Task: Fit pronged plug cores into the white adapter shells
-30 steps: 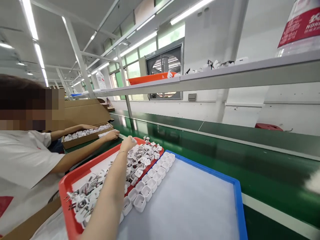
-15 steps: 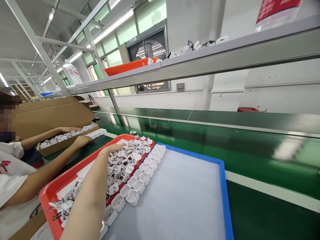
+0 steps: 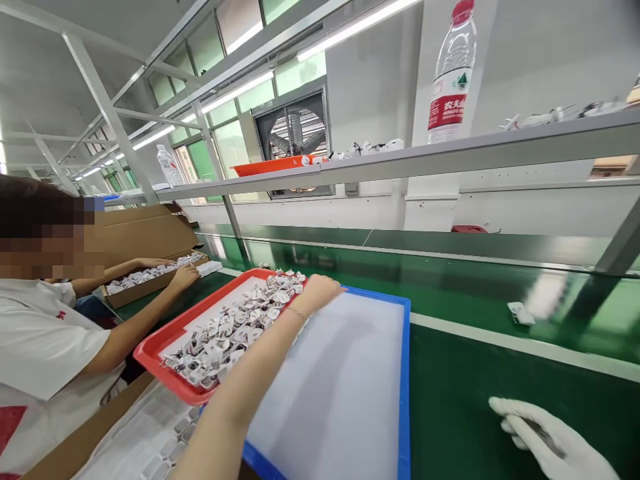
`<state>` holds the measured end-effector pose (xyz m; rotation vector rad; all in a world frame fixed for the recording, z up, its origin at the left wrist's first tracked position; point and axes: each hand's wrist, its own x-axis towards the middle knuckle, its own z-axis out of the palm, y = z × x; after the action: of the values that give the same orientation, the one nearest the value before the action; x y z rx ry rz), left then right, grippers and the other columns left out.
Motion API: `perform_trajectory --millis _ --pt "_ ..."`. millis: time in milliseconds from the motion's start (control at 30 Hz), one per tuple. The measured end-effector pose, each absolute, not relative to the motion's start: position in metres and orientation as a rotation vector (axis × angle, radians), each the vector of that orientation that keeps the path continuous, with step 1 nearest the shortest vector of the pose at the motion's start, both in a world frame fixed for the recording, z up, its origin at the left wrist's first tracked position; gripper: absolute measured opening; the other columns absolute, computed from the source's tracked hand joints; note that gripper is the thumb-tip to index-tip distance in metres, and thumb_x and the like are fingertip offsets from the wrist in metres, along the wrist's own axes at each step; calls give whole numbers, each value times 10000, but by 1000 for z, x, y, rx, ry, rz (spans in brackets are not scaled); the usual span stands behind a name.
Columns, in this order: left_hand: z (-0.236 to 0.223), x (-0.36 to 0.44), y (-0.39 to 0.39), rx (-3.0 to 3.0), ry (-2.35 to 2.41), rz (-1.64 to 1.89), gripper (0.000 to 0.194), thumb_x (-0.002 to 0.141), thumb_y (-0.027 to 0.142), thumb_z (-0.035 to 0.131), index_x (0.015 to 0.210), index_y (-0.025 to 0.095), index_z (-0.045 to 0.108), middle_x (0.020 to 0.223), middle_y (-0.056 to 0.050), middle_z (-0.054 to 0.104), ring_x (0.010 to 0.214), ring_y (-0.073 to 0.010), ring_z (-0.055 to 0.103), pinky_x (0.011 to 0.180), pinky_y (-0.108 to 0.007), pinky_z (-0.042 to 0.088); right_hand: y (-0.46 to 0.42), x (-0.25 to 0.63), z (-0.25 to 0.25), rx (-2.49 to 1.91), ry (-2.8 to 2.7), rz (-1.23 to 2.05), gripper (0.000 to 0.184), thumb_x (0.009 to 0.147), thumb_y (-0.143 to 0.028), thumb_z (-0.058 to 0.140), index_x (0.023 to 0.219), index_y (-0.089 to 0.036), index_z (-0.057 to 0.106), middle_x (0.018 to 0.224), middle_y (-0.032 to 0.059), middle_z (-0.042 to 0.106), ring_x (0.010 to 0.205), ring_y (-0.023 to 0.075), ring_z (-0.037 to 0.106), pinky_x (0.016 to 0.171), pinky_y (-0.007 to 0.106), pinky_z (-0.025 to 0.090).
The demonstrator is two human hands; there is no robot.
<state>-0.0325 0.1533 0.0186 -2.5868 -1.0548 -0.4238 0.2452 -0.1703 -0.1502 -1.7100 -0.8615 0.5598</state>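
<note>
My left hand (image 3: 320, 290) reaches out over the far left corner of the blue tray (image 3: 404, 373), which is lined with a white foam sheet. Its fingers are curled down and closed; what they hold is hidden. Just left of it stands the red tray (image 3: 150, 352), heaped with several small white plug parts (image 3: 235, 320). My forearm covers the seam between the two trays. My right hand (image 3: 545, 440), in a white glove, lies on the green belt at the bottom right with its fingers stretched out.
A small white part (image 3: 520, 313) lies on the green belt (image 3: 450, 293). A co-worker at the left has both hands at a cardboard box (image 3: 150, 277) of white parts. The shelf above carries a water bottle (image 3: 450, 73) and an orange tray (image 3: 270, 165). A clear blister tray (image 3: 150, 440) sits at the bottom left.
My left hand has moved right from the red tray's parts to the blue tray's far left corner. The view has swung right, and my gloved right hand has come into view.
</note>
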Motion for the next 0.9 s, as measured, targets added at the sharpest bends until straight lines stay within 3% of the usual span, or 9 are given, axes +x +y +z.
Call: perform_trajectory --millis 100,200,333,433,633,767,900 --pt "-14 18 115 -2706 -1011 -345 305 895 355 537 1105 138 577 1103 -87 608 960 -195 605 834 -406 512 -174 233 -130 -1706 -916 548 338 775 -514 575 1021 -299 663 1106 48 654 894 260 648 774 392 566" --pt "-45 47 80 -2744 -1094 -399 346 899 361 527 1178 159 546 1230 -101 553 1094 -235 552 927 -470 459 -173 225 -117 -1619 -1078 441 304 826 -440 520 984 -218 655 1047 84 660 828 227 645 761 383 555" --pt "-70 52 57 -2730 -1370 -410 382 895 342 535 1234 166 510 1295 -110 508 1147 -258 521 954 -504 435 -168 224 -117 -1597 -1194 374 284 867 -386 459 974 -198 644 1008 82 665 798 200 643 751 358 553" --pt "-71 51 55 -2743 -1496 -368 402 894 350 536 1252 172 499 1325 -110 486 1176 -267 498 977 -517 410 -167 226 -120 -1612 -1291 302 293 884 -348 417 1013 -200 634 1059 85 651 922 219 626 844 387 523" --pt "-58 61 54 -2712 -1746 -281 538 898 445 486 1366 199 390 1467 -115 331 1330 -318 320 1083 -593 208 -157 226 -117 -1830 -1545 147 554 848 -302 451 1383 -168 410 1406 99 432 1316 259 344 1090 433 292" --pt "-62 65 53 -2709 -1830 -244 620 903 523 411 1427 214 293 1514 -115 256 1376 -329 238 1104 -607 109 -130 234 -114 -2040 -1670 127 619 894 -422 439 1444 -162 324 1496 87 301 1389 285 178 1131 449 106" --pt "-71 63 56 -2712 -1848 -242 589 923 522 272 1450 259 259 1526 -104 257 1407 -347 156 1087 -637 85 -92 251 -113 -2232 -1658 97 625 930 -450 388 1462 -150 259 1518 109 243 1389 277 160 1118 465 82"
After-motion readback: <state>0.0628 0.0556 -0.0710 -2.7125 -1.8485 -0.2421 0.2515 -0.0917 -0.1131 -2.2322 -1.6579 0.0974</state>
